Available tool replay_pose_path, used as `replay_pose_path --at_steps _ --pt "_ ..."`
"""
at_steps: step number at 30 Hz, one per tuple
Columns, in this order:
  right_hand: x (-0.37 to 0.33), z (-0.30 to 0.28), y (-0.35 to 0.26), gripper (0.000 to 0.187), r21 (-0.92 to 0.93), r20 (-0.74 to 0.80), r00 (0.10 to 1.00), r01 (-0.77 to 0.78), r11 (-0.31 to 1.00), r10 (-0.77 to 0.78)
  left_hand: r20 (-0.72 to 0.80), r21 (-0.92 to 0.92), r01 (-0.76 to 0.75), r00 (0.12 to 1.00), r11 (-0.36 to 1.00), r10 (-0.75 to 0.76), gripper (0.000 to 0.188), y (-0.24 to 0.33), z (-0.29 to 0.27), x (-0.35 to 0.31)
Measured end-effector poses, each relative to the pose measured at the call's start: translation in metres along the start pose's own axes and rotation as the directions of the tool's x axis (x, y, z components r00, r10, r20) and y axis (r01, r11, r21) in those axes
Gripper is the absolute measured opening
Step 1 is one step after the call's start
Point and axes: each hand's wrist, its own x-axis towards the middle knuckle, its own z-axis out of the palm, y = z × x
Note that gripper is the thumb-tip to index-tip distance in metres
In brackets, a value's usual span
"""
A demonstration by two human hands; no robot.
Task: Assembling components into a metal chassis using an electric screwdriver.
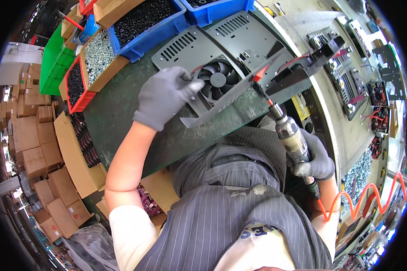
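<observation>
My left hand (163, 94), in a grey glove, is at the near left corner of a black cooling fan (218, 80). Its fingers are curled and pressed together, and whatever they pinch is too small to make out. The fan sits in a dark grey sheet-metal panel (192, 43) with vent slots, lying on the bench; a bent flange rises along its near side. My right hand (315, 156), also gloved, is wrapped round a pneumatic screwdriver (291, 137). The tool's bit points up and left, beside the panel. A coiled orange air hose (355, 203) runs from its base.
Beyond the panel stand blue bins (144, 25) of dark screws. Left of these are a box of silver screws (99, 54), a red bin (79, 88) and a green crate (56, 63). Cardboard boxes (29, 135) are stacked far left. A conveyor (321, 49) with metal assemblies passes at right.
</observation>
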Motion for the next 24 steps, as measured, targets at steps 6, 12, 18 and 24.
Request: replay_pose_path --at_steps 6,12,18,24 --pt "0.0 0.0 -0.005 0.095 0.08 -0.01 0.998 -0.053 0.995 0.054 0.086 0.123 -0.003 0.996 0.992 -0.007 0.038 0.004 0.002 0.028" --pt "0.009 0.005 -0.008 0.096 0.132 -0.06 0.997 -0.049 0.99 0.057 -0.027 0.146 -0.161 0.986 0.976 0.167 0.031 -0.002 0.013 0.051" --pt "0.01 0.006 -0.006 0.097 0.201 -0.041 0.994 -0.09 0.975 0.1 0.054 0.114 -0.288 0.957 0.951 0.283 0.02 0.012 -0.01 0.053" --pt "0.01 -0.001 -0.007 0.093 0.265 0.076 0.988 -0.152 0.952 0.137 0.455 -0.687 0.112 0.836 0.718 0.305 0.033 0.029 -0.015 0.023"
